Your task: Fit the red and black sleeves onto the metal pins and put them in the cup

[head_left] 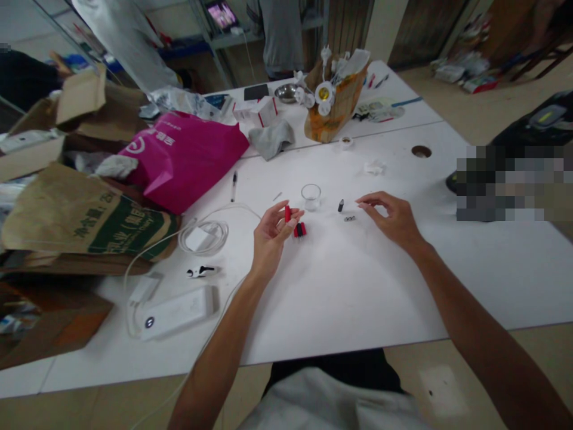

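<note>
My left hand (pixel 271 233) is closed around a small red cylinder (pixel 287 213), held upright between thumb and fingers. Just right of that hand, a red-and-black piece (pixel 299 230) lies on the white table. My right hand (pixel 391 218) hovers to the right, thumb and forefinger tips together; anything between them is too small to make out. Near those fingertips stands a small black piece (pixel 341 205) with a lighter tip. In front of it lie small metallic parts (pixel 350 218). A clear cup (pixel 311 197) sits between my hands, slightly farther back.
To the left are a white power bank-like block (pixel 179 312), a coiled white cable (pixel 203 237), a pink bag (pixel 188 158) and cartons. A paper bag (pixel 333 110) with white fittings stands at the back. A round hole (pixel 421 151) pierces the table. People are beyond it.
</note>
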`<state>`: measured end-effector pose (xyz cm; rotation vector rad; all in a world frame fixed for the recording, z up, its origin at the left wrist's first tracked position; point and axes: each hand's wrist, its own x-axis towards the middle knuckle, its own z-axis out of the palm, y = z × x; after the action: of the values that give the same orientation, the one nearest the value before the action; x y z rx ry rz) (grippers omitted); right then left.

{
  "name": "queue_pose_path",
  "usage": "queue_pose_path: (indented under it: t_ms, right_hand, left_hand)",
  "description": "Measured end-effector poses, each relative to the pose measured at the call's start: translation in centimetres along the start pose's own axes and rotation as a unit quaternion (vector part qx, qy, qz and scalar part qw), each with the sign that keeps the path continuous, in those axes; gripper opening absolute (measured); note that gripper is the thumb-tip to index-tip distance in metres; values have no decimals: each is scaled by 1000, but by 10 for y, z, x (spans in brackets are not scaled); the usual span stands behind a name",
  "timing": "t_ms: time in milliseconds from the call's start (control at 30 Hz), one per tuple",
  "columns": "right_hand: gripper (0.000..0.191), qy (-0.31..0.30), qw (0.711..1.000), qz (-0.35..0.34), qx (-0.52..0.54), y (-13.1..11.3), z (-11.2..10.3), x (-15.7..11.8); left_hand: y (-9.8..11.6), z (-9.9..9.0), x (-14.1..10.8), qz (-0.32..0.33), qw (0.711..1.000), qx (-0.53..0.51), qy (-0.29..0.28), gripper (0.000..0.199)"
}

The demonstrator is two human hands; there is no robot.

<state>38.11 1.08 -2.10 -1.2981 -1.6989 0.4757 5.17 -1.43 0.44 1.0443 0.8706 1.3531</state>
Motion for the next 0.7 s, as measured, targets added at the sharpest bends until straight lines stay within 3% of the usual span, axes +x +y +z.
queue_pose_path:
  t_ms: [167,300,533,700]
  right_hand:
    - [19,-5,999,-1,-33,1,1,-1]
    - [19,-10,999,-2,-42,0,0,0]
    - [18,-29,999,-7,-43,4,-4,0]
    - [18,-46,999,-15,-12,13,-7,2]
  left_hand:
    - [-1,2,-1,23,998,52,-1,61]
    - [-7,-1,-4,68,982,175,-19,66]
    - [-22,-15,-1,219,860,453,-80,60]
    - [-30,-15,2,197,826,520,-87,63]
